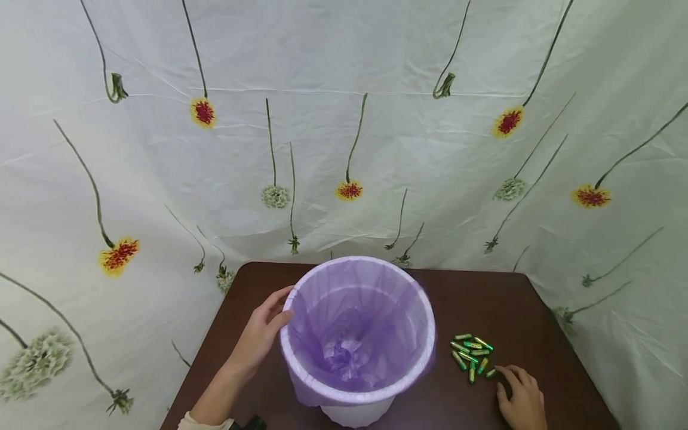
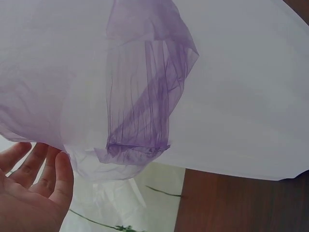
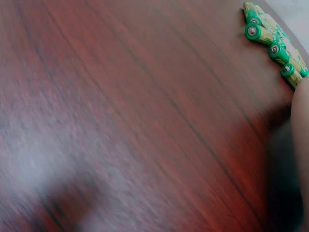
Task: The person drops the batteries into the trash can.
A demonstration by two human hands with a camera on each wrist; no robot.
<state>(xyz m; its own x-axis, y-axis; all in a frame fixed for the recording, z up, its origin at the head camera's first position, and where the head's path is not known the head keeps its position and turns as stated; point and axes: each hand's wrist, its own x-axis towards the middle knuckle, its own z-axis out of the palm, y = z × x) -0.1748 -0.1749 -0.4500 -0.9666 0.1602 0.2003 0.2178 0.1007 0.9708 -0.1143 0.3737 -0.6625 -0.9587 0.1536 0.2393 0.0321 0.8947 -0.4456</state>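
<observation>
A white trash can lined with a thin purple plastic bag stands upright on the dark table. My left hand holds its left rim, with the thumb on the edge and the fingers along the outside. In the left wrist view, those fingers meet the bag's overhang, which hangs loose and gathered. Right of the can lies a loose pile of green and gold batteries. Beside the pile is my right hand, its index fingertip at the nearest battery and its thumb apart.
The brown wooden table has its far edge close to a pale curtain printed with flowers, which also hangs at both sides. Several battery ends show at the upper right of the right wrist view.
</observation>
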